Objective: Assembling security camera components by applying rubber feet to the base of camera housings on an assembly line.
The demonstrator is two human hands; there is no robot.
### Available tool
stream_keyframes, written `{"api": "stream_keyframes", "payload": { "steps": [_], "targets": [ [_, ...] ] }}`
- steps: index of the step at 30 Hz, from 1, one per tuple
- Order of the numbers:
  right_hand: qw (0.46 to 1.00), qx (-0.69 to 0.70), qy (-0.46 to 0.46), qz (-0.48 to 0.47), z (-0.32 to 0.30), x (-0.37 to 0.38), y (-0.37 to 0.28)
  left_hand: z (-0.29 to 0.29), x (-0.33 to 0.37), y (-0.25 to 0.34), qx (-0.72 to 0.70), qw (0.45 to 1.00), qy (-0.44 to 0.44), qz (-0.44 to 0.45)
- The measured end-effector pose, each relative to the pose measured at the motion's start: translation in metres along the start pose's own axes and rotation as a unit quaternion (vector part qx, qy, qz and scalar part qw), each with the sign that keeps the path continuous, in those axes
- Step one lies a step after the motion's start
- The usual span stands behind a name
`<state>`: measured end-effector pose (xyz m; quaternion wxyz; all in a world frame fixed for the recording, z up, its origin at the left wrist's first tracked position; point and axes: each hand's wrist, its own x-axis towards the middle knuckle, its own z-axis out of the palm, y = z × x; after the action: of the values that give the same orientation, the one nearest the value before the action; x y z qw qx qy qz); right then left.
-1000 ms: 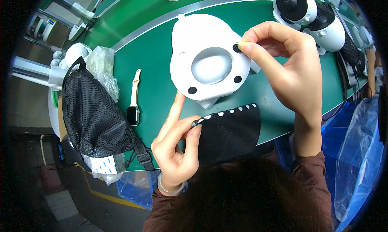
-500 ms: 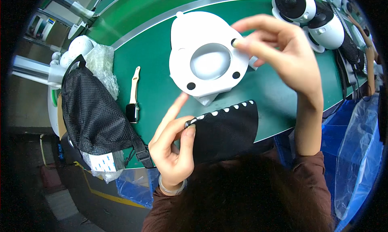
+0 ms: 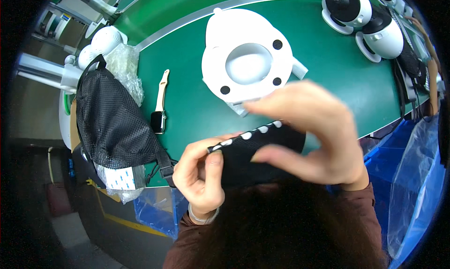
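My left hand [image 3: 199,173] pinches the left corner of a black sheet [image 3: 243,163], whose upper edge carries a row of white round spots. My right hand [image 3: 323,133] hovers over the sheet's right part, blurred by motion, thumb and fingers apart with nothing visible between them. Just beyond both hands, a white plastic housing [image 3: 218,35] lies on the green table with its round recess [image 3: 248,64] facing up. Around the recess sit three black textured round pads [image 3: 277,44]. Whitish block-like supports [image 3: 300,68] stick out from beneath the housing.
A watch with a beige strap [image 3: 161,93] lies left on the table. Further left are a black mesh bag [image 3: 115,119] and bubble wrap [image 3: 126,67]. Black-and-white devices on round bases [image 3: 384,42] stand at the far right. Blue bins with clear liners [image 3: 412,175] flank the table's near side.
My right hand has left the pad on the housing's right side and come down toward me over the black sheet. My left hand keeps its pinch. The whole view has shifted slightly.
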<state>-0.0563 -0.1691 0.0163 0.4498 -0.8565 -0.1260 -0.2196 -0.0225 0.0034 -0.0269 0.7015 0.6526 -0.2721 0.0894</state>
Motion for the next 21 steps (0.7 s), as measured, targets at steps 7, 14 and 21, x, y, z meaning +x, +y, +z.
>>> {"api": "stream_keyframes", "payload": {
  "steps": [7, 14, 21],
  "targets": [
    [0.998, -0.015, 0.015, -0.066, 0.019, -0.008, 0.012, 0.004, 0.003, 0.007, 0.109, 0.994, -0.013, 0.009],
    [0.989, -0.064, 0.081, -0.108, 0.022, -0.006, 0.006, 0.002, -0.005, 0.008, 0.169, 0.986, -0.004, 0.005],
    [0.99, -0.111, 0.022, -0.081, 0.017, -0.003, 0.002, 0.003, -0.001, 0.005, 0.179, 0.983, -0.011, 0.038]
  ]
}}
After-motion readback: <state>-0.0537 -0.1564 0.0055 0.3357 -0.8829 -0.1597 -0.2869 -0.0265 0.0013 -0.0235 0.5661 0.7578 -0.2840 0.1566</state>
